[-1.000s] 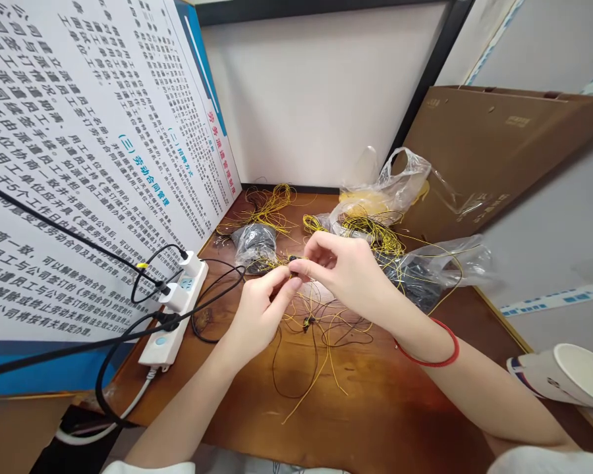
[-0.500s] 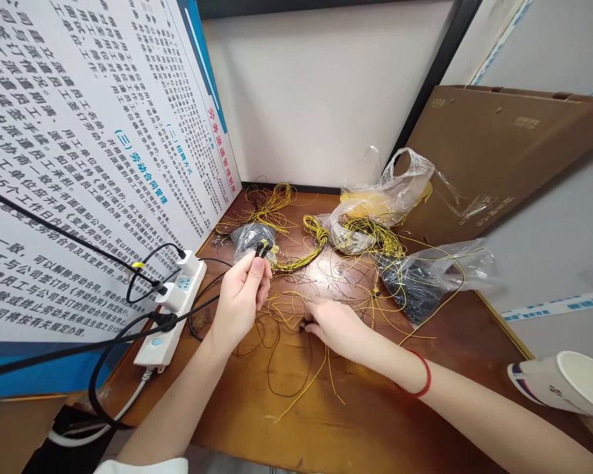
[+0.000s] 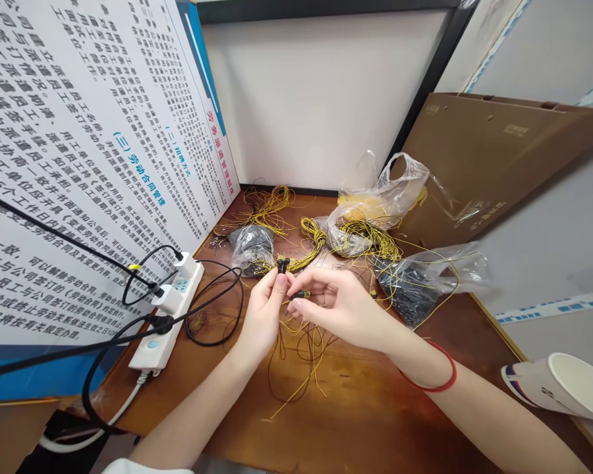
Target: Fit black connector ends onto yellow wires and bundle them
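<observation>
Small black plugs [image 3: 281, 264] on fine wire sit at the centre of this moment. Two stand side by side, tips up, above the left hand [image 3: 261, 317], whose thumb and forefinger are closed on them. Gripping low like this seems to keep the tips steady and in plain view. Just beside it, the right hand [image 3: 340, 306] pinches a third black plug [image 3: 300, 294] between its thumb and forefinger, with a touch of yellow behind the plug's tip. The two hands work close together, though whether they touch cannot be told.

Below them, loose loops of yellow and dark wire [image 3: 301, 349] fall onto the wooden bench [image 3: 375, 421], apparently left slack so the ends can be turned freely. A red bracelet [image 3: 427, 376] circles the right wrist.

Farther back lie a bundle of yellow wire [image 3: 313, 238] and three clear plastic bags. One bag holds dark wire [image 3: 251, 249], another yellow wire [image 3: 360, 238], and the third more dark wire [image 3: 415, 288]. Kept at the back, this stock probably stays out of the hands' way. To the left, a white power strip [image 3: 165, 332] with black cords plugged in sits against a printed board [image 3: 79, 131].
</observation>
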Tool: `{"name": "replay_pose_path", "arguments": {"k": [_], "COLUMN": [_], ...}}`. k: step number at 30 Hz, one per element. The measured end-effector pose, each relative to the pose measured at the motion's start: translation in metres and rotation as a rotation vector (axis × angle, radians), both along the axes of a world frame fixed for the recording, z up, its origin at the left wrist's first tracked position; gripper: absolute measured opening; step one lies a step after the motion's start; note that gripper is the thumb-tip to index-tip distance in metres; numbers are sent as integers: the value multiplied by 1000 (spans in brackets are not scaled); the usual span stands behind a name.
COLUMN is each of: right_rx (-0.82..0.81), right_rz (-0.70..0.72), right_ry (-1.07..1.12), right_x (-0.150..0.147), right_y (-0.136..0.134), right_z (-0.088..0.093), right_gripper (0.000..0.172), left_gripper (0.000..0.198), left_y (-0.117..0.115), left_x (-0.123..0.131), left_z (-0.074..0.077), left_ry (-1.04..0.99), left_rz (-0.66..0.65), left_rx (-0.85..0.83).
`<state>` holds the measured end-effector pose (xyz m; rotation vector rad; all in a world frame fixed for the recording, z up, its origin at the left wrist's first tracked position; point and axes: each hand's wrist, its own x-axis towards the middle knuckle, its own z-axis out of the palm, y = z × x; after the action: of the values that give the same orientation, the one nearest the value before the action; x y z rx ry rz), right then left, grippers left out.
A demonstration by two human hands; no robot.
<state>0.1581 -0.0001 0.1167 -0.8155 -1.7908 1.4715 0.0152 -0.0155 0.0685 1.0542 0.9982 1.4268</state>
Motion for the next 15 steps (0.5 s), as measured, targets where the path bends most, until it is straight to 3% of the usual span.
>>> {"name": "replay_pose_path", "arguments": {"k": [2,6,12,15], "right_rx": [118,547,623,672], "right_rz": [-23,-152,-72,-61], "right_ry": [-59,-226,-95,-144], "right_x": [-3,1,11,13], "right_y": [5,18,28,30], "right_z": [2,6,7,7], "right_gripper": [11,7,4,33], "left_gripper": [41,47,48,50], "left_y": [-1,-3,-6,-6], "left_x": [0,-6,-10,-9], "left_z": [1,6,9,9], "left_ry": [-19,-14,5,-21], "left_rz": [-31,-98,-293,-363], "left_rx": [-63,-88,-80,-98]}}
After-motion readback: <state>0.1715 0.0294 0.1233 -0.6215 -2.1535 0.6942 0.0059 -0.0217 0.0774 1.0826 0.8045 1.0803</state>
